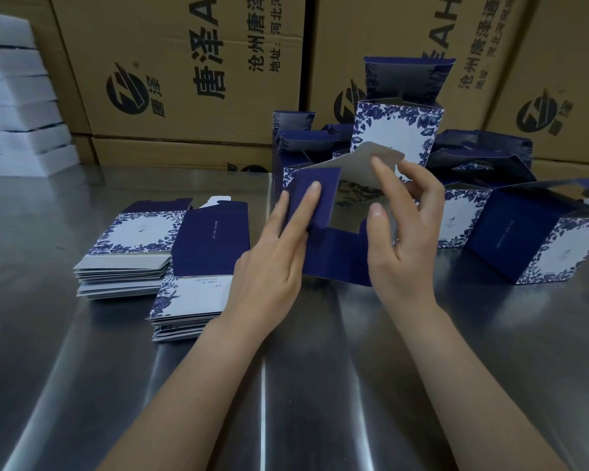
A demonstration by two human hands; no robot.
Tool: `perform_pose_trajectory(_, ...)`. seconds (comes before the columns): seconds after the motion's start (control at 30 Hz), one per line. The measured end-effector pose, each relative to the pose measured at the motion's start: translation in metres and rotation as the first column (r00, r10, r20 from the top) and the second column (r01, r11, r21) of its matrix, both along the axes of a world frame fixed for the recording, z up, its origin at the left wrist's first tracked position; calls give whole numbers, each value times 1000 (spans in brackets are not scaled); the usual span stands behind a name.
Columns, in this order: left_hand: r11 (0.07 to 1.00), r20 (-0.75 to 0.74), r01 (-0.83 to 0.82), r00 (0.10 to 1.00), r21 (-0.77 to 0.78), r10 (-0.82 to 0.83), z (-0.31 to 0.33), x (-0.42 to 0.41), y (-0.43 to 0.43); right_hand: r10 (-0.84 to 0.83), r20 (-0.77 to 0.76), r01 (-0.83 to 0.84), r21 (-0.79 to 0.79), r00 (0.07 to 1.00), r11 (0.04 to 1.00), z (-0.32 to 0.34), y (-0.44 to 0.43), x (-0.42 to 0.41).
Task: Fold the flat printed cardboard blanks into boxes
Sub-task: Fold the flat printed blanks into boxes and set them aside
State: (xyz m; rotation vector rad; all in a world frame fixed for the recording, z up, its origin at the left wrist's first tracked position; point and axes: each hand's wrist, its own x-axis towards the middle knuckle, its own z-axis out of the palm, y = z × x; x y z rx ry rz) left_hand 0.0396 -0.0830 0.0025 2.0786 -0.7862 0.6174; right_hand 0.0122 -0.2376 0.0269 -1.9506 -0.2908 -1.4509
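Brown shipping cartons (184, 79) wall off the back, and in front of them runs the steel counter (286, 368). On its far side stands a cluster of finished boxes (398, 137), blue with floral borders, lids up, and one more box (538, 239) lies on its side at the right. To the left sit two stacks of flat blanks (130, 253), the nearer stack (198, 266) just beside the left wrist.

Centre stage: the half-formed box (337, 253), standing on the counter between the two hands, just in front of the finished cluster. Its open mouth points up and a little toward the person. The axis from base to mouth runs roughly upright, though I cannot tell whether that is its longest side.

The left hand (272, 263) lies with straight fingers pressing the dark blue side flap (315, 195) inward. The right hand (405, 239) grips the opposite side, forefinger on the grey-backed flap (371, 164), thumb at the near edge and the other fingers curled behind.

By my reading this is the end-closing step: body squared, flaps going in. The next move calls for folding the blue flap flat across the mouth, bringing the grey one down over it and seating the tab without buckling the card.
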Motion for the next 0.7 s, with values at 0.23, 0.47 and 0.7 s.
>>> perform_pose_trajectory(0.23,999,-47,10,999,33,-8,-2,2,0,19,-12,-19,5,1000,1000,0,-1,0)
perform_pose_trajectory(0.47,999,-91,40,995,-6,-40,-7,9,-1,43,42,-44,19,998,999,-3,-3,3)
perform_pose_trajectory(0.7,993,-52,0,999,-121,-6,-13,15,-2,79,60,-81,43,995,996,-10,-4,8)
